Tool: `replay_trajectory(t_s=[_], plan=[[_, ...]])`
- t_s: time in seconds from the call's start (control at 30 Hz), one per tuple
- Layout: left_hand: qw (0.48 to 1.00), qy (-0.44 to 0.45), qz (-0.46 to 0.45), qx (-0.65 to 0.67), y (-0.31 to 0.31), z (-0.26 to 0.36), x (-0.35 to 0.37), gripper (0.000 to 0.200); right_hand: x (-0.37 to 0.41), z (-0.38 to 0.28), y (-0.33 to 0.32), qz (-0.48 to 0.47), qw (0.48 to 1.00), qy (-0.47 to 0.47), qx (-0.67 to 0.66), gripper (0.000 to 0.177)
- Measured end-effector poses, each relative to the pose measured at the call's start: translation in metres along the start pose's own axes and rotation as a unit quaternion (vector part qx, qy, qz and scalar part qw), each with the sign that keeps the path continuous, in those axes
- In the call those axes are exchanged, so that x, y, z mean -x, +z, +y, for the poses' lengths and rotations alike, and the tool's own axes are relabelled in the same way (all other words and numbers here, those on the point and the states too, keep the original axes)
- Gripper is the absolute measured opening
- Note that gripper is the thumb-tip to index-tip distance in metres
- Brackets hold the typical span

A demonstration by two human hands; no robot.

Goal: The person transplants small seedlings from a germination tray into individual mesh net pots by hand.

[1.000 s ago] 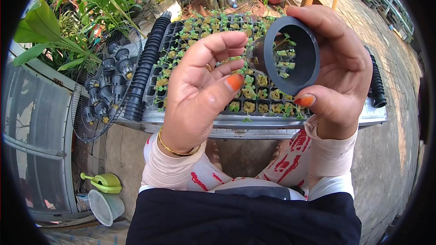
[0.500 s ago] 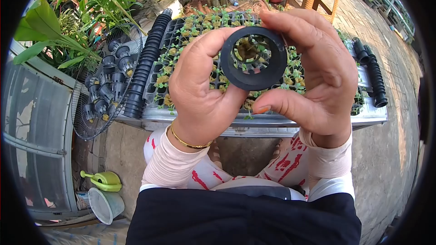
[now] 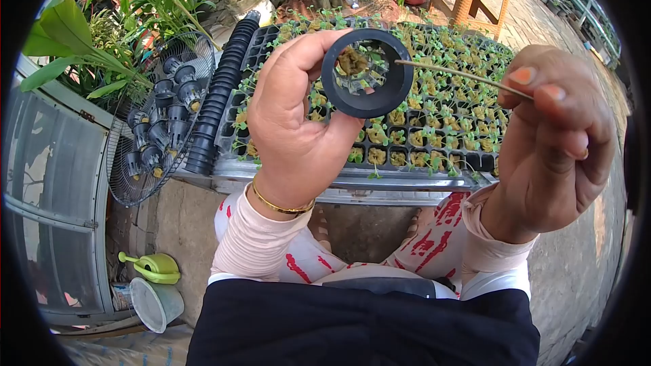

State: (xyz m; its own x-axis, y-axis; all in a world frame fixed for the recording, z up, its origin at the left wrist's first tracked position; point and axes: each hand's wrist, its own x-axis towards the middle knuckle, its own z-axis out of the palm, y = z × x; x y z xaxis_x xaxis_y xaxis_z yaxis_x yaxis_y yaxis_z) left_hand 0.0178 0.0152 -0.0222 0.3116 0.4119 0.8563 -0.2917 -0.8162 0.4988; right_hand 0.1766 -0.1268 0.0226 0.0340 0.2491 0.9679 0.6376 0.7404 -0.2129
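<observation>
Step in hand, as judged: seedling plug (image 3: 352, 61) being seated in a black net pot (image 3: 369, 108) with a thin stick (image 3: 461, 76).

- Pot is held up over the seedling tray (image 3: 434, 135), mouth toward the camera; left hand (image 3: 298, 129) fingers are closed around its rim.
- Stick is pinched between thumb and forefinger of the right hand (image 3: 553, 156); its tip is at the pot's rim, not yet clearly inside.
- Next move calls for the tip to be steered through the mouth beside the plug, pot kept steady, roots and stem spared.

Around:
- Tray is carried on a metal tabletop (image 3: 380, 193).
- A corrugated black hose (image 3: 220, 95) lies just beside the tray.
- More net pots are piled in a fan guard (image 3: 163, 129).
- A green watering can (image 3: 154, 266) stands on the ground.

Nothing is seen between stick and pot.
</observation>
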Motion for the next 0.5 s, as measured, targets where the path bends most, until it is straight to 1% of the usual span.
replay_trajectory(t_s=[0.03, 0.07, 0.1, 0.17, 0.2, 0.23, 0.3, 0.33, 0.5], plan=[[1.000, 0.000, -0.001, 0.000, 0.001, 0.000, 0.001, 0.046, -0.004, -0.009, 0.006, -0.059, 0.997, -0.026, 0.050, 0.031], [1.000, -0.011, 0.007, 0.014, 0.003, 0.001, 0.001, 0.044, -0.005, -0.019, 0.021, -0.037, 0.992, -0.002, 0.118, 0.031], [0.999, -0.021, 0.013, 0.028, 0.005, 0.001, 0.002, 0.042, -0.003, -0.022, 0.032, -0.014, 0.989, 0.011, 0.144, 0.029], [0.999, -0.024, 0.002, 0.021, 0.005, 0.002, 0.004, 0.042, 0.009, -0.004, 0.039, 0.012, 0.995, -0.006, 0.102, 0.026], [1.000, -0.027, -0.007, 0.012, 0.006, 0.002, 0.004, 0.041, 0.010, -0.002, 0.045, 0.021, 0.996, -0.004, 0.082, 0.021], [1.000, -0.027, -0.008, 0.013, 0.006, 0.001, 0.005, 0.041, 0.007, -0.003, 0.042, 0.021, 0.996, -0.004, 0.083, 0.021], [1.000, -0.012, -0.013, 0.023, 0.008, -0.002, 0.005, 0.041, -0.003, -0.008, 0.034, -0.090, 0.979, -0.004, 0.181, 0.018], [1.000, -0.013, -0.013, 0.023, 0.008, -0.003, 0.005, 0.041, -0.004, -0.009, 0.037, -0.078, 0.981, 0.004, 0.177, 0.015], [1.000, -0.009, -0.015, 0.013, 0.009, -0.004, 0.005, 0.042, -0.001, 0.000, 0.039, -0.082, 0.977, -0.003, 0.197, 0.013]])
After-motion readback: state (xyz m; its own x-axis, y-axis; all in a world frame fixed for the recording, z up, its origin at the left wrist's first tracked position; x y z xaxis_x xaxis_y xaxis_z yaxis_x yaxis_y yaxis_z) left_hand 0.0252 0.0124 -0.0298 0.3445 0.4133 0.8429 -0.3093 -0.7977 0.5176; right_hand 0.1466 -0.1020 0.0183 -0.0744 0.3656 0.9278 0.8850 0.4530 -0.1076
